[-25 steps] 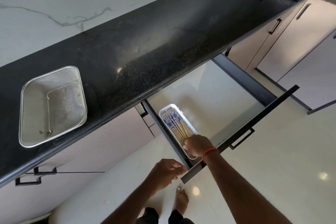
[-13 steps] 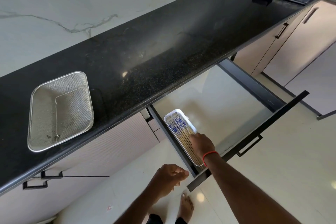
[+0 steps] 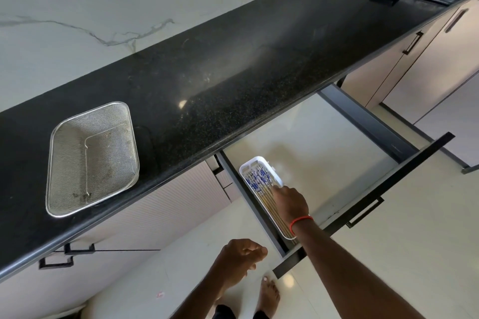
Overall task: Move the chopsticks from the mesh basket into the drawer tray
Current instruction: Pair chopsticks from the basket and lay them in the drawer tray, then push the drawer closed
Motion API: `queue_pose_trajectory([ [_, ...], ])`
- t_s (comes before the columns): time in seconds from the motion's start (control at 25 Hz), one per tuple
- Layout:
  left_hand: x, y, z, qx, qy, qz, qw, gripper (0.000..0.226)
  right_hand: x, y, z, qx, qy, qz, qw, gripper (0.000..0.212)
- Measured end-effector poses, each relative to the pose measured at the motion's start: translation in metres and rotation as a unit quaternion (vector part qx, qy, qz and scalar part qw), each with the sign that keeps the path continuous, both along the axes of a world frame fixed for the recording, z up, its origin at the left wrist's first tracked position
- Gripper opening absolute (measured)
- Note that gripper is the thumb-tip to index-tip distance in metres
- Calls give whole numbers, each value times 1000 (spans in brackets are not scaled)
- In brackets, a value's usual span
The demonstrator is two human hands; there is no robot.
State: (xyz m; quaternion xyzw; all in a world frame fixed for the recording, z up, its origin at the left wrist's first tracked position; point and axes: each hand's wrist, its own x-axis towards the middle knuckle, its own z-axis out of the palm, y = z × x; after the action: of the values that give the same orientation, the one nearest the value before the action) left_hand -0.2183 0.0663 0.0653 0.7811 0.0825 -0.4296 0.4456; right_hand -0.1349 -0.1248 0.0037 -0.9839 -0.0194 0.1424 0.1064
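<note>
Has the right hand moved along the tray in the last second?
Yes. The right hand has slid from the white tray's near end toward its far end, over the chopsticks, deeper into the drawer.

- Drawer pulled out; floor right of white tray bare, plenty of room to reach in.
- Tray hugs drawer's left wall, no gap that side.
- Right hand lies over tray's near half w/ chopsticks; far end uncovered.
- Counter edge overhangs drawer's back.
- Mesh basket sits near counter's front edge, open from above.
</note>
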Motion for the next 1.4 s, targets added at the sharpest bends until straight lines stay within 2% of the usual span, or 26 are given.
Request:
queue_pose_trajectory([
  [0.4,-2,0,1,5,8,6,1000,41,-1,5,-6,35,6,-11,999,30],
  [0.6,-7,2,0,18,7,-3,1000,42,4,5,6,-30,-7,0,1000,26],
  [0.84,-17,-9,1,35,-51,-77,995,38,-10,2,3,-84,17,44,995,23],
  [1.12,-22,-24,4,70,-116,-159,978,38,-23,-2,15,-42,22,4,999,19],
  [1.24,-23,-24,6,108,-173,-197,959,38,-45,-15,36,38,-50,-61,996,23],
  [1.32,-23,-25,8,136,-217,-219,942,38,-72,-28,55,115,-145,-132,974,22],
  [1.4,-21,-27,9,143,-243,-231,931,36,-105,-42,67,145,-203,-206,946,23],
])
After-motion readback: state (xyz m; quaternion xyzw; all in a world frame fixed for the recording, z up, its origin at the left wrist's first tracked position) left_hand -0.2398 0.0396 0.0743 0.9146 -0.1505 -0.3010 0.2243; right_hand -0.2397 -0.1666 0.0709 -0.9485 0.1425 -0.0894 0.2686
